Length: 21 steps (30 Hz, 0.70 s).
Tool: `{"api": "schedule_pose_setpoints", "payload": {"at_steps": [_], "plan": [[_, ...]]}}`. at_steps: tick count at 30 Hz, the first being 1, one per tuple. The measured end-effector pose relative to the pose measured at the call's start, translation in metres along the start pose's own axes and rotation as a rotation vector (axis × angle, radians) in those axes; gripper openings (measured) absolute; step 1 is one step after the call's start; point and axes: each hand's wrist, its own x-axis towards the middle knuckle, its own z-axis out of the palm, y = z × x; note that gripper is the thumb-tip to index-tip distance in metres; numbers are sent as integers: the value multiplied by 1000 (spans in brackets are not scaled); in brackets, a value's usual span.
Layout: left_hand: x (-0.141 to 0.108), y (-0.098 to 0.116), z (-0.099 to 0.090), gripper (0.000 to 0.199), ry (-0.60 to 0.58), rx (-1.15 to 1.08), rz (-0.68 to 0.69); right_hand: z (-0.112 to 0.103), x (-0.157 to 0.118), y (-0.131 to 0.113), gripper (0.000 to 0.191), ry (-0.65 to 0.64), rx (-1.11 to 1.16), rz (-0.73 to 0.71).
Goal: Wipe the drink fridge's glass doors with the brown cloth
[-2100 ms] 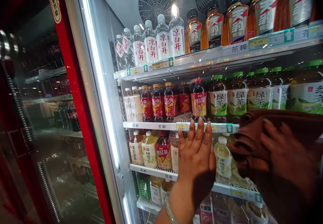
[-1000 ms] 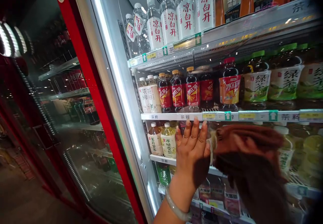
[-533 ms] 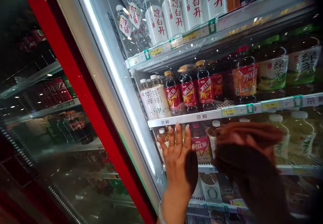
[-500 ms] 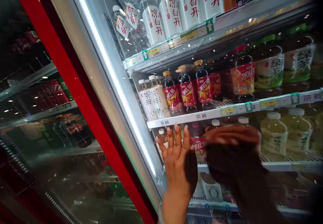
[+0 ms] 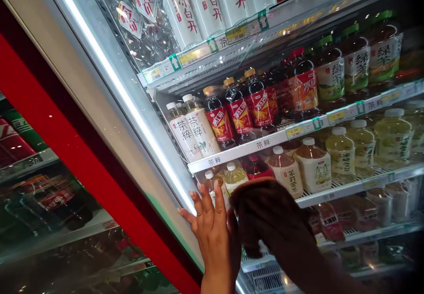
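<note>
The left hand [image 5: 215, 236] is raised with its back to the camera and its palm toward a lit drinks cooler [image 5: 111, 42]. Its fingers are spread wide, with clear gaps between the 4 fingertips that show; the side of the hand to their right is in shadow. To the right of these fingers, the right hand [image 5: 278, 214] holds a bunched brown cloth [image 5: 247, 228]. That hand is in deep shadow, so how its fingers bend cannot be told. The cloth's left edge lies just beside the left fingers; whether they touch is unclear.

Behind the left fingertips stands a white-capped bottle [image 5: 209, 177], partly covered by them. Between those fingertips and the cloth, 1 pale-yellow drink bottle [image 5: 236, 178] shows. Right of the cloth-holding fingers are a jasmine tea bottle [image 5: 287, 175] and a wider white-capped jug [image 5: 313, 167].

Above the left fingertips runs a white shelf edge [image 5: 236, 153]. Over it stand 2 white-labelled tea bottles [image 5: 195, 128] in front, then 3 orange-capped iced black tea bottles [image 5: 240, 113]. Green tea bottles [image 5: 357, 62] stand farther up and right of both hands' fingers.

Left of the left fingers, a bright light strip [image 5: 132, 104] slants down, with a red door frame [image 5: 99, 170] farther left.
</note>
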Motion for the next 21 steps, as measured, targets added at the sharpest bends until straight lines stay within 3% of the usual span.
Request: {"api": "schedule_pose_setpoints", "payload": {"at_steps": [3,6,10,13,17,21], "plan": [[-8,-11,-5,83,2,-13,-25,9,19,-17,39,-2,29,-90],[-16,-15,-10,89,-46,-33,-50,6,31,-10,40,61,24,-41],[-31,-5,-8,98,-87,-39,-76,3,2,0,32,100,-51,37],[-45,7,1,107,-128,-31,-94,9,-17,-7,30,14,-33,-43],[-53,18,11,107,-126,-51,-112,9,-7,-7,33,22,9,-96],[-51,29,16,94,-83,-103,-56,-10,-9,19,30,31,-57,-76]]}}
